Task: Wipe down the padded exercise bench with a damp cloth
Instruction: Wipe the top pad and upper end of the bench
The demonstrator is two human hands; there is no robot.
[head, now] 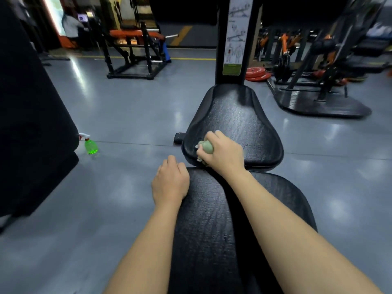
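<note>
Straight ahead of the person, the back pad (207, 209) runs lengthwise away from the camera. It meets the seat pad (233, 115), which carries on along the same line toward a black post (219, 49). Both forearms reach forward over the back pad. The left grip (170, 181) sits on that pad's far left corner, fingers bent down over the edge as if to brace; it has no cloth. The right grip (222, 152) is the farther forward. It is closed tight round a balled green cloth (206, 147), which it presses onto the near left part of the seat pad, just past the gap between the pads. From the cloth, most of the seat pad lies ahead and to the right, so the next stroke probably goes that way, along the long axis. A green bottle (90, 145) stands on the floor (127, 107), well to the left.
</note>
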